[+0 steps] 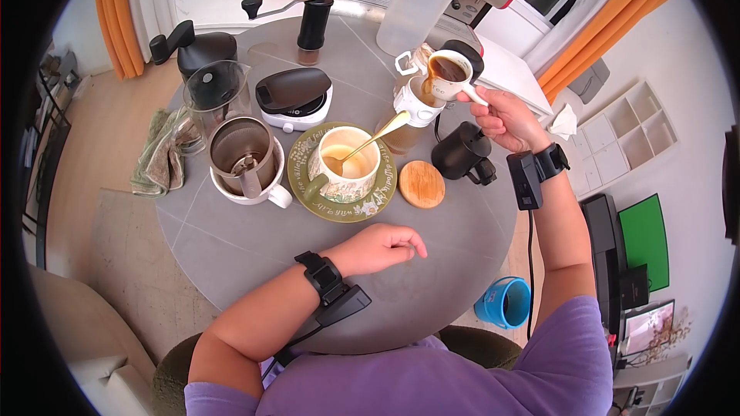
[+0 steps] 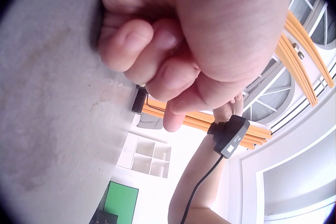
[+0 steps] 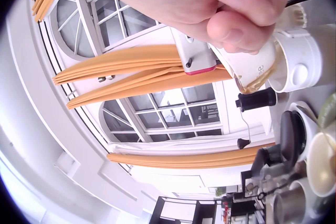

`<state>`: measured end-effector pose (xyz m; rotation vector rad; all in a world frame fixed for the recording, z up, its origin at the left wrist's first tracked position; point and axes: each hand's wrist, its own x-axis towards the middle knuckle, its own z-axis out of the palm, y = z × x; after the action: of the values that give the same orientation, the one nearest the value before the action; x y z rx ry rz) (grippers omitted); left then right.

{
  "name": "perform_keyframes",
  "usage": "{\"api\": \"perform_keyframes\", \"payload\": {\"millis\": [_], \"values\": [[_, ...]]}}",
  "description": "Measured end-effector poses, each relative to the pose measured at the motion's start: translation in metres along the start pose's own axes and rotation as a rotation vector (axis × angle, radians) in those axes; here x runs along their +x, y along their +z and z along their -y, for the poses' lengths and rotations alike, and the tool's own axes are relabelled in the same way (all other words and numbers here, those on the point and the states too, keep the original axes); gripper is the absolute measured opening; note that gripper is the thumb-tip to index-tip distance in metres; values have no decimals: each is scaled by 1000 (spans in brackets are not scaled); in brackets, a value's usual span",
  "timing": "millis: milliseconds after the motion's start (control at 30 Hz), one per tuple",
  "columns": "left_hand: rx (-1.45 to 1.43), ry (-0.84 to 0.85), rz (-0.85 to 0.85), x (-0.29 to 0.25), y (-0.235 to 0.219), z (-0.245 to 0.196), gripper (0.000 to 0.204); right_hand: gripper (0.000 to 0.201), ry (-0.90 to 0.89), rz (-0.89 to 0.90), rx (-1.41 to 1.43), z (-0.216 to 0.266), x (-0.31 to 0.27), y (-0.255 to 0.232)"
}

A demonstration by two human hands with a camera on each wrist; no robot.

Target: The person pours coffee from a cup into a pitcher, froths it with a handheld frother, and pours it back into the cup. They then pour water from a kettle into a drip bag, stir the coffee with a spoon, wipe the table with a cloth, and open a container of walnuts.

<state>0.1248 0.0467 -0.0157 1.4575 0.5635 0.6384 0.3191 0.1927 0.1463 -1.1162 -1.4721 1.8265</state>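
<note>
My right hand (image 1: 505,119) grips the handle of a white cup (image 1: 455,91) with brown coffee in it. The cup is tilted over a white dripper-like vessel (image 1: 420,113), which sits on a clear brownish container (image 1: 405,139). In the right wrist view, coffee streaks run along the lip of the tilted cup (image 3: 252,66), right at the mouth of the white vessel (image 3: 299,61). My left hand (image 1: 375,250) rests near the table's front, fingers loosely curled and holding nothing. Ahead of it, a patterned cup (image 1: 347,185) with a gold spoon (image 1: 378,137) stands on a green saucer (image 1: 306,199).
Around these stand a round wooden lid (image 1: 422,184), a black pitcher (image 1: 461,152), a scale (image 1: 297,112), a metal container (image 1: 243,150) in a white mug, a glass press (image 1: 216,96), a hand grinder (image 1: 314,23) and a clear plastic jug (image 1: 412,15). A cloth (image 1: 162,154) hangs at the left edge.
</note>
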Motion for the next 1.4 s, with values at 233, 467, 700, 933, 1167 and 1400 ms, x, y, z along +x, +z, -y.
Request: {"api": "perform_keyframes", "payload": {"millis": [233,467,700,933,1167,1400], "values": [[11,17,-5,1,0,4,16,29,0,-31,-37,1,1,2],[21,-23,12,1,-1,3,16,29,-6,-44,-58,1,1,3],[31,-12,7,1,0,1,17,28,-23,-45,-80,2,2,5],[33,1,1,1,0,3,17,29,-27,-44,-93,4,2,6],[25,4,15,1,-1,3,17,29,-37,-43,-104,3,4,6],[30,-1,11,1,0,2,17,27,-25,-49,-115,2,5,9]]}}
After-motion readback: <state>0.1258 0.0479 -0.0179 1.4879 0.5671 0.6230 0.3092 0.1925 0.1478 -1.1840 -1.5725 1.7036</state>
